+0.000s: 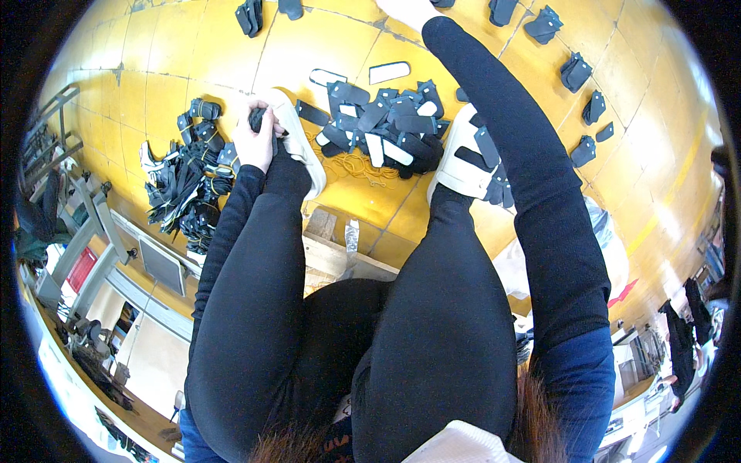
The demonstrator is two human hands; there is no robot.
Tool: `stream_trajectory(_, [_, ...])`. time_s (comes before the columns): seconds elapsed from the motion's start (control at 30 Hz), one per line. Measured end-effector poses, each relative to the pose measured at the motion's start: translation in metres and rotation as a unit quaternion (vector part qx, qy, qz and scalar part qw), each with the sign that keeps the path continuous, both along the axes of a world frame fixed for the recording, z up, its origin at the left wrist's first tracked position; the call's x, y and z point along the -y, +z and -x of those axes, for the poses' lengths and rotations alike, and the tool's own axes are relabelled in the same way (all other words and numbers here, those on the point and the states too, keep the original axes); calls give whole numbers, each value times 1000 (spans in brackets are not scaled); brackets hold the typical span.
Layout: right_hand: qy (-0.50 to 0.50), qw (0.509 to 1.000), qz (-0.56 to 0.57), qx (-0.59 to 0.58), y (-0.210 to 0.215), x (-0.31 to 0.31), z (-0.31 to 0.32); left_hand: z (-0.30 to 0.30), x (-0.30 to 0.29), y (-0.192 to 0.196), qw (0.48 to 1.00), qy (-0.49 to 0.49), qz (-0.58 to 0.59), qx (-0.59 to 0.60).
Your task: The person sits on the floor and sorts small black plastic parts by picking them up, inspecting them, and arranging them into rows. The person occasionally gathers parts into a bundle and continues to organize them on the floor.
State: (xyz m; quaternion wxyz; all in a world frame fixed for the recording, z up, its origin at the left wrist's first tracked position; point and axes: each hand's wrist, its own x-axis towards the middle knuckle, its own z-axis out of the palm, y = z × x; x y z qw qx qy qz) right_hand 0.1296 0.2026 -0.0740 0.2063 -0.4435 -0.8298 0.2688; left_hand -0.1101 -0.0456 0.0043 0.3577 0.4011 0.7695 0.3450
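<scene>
My left hand (257, 137) is closed around a small dark bunch (256, 118), apparently flat black pieces, beside my left white shoe (296, 143). My right arm stretches far forward, so my right hand (409, 11) is at the top edge, with its fingers cut off by the frame. Between my shoes lies a loose pile of dark, round-ended flat pieces (394, 116), some showing white faces. Left of my left hand sits a heap of black pieces bundled with yellow bands (202, 174).
Small stacks of dark pieces (576, 72) are spread in an arc on the yellow tiled floor (324, 38). Yellow rubber bands (359, 164) lie beneath the pile. My right shoe (467, 166) has dark pieces over it. Metal frames (100, 224) stand at left, a plastic bag (606, 239) at right.
</scene>
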Motion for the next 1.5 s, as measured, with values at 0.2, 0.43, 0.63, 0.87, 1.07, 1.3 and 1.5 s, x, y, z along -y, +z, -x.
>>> stream_trajectory(0.2, [51, 990, 26, -127, -5, -13, 5, -10, -9, -5, 1000, -10, -9, 21])
stream_trajectory(0.43, [75, 992, 30, -102, 19, 53, -5, -2, -1, 3, 999, 14, 4, 29])
stream_trajectory(0.63, [188, 954, 189, -137, 9, 112, -55, -8, -5, 2, 999, 3, -11, 34])
stream_trajectory(0.87, [208, 971, 120, 16, 15, 134, -65, -6, -4, 1, 1000, -3, -8, 28])
stream_trajectory(1.07, [214, 973, 75, 53, 19, 134, -62, -8, -5, 2, 1000, 2, 1, 31])
stream_trajectory(1.3, [214, 977, -21, -7, 28, 139, -63, -8, -6, 1, 999, 6, 3, 39])
stream_trajectory(1.5, [159, 953, 221, -135, 40, 139, -64, -7, -5, -1, 1000, -10, -8, 20])
